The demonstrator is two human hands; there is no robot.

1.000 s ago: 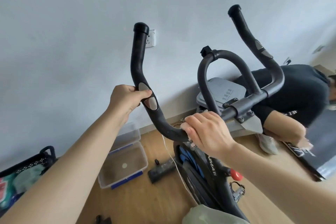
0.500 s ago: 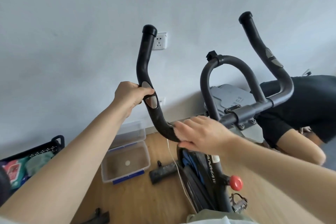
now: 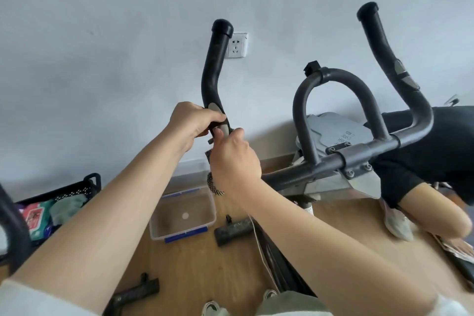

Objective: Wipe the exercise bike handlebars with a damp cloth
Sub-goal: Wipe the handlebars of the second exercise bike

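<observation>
Gripping the left horn of the black handlebars at its grey sensor pad, my left hand is curled around it; my right hand closes just below on a patterned cloth. Behind: pale wall, socket; below: wooden floor, clear plastic box.

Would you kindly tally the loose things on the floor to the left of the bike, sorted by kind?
Clear plastic boxes: 1
Black baskets: 1
Dark foam grip pieces: 2
Total: 4
</observation>
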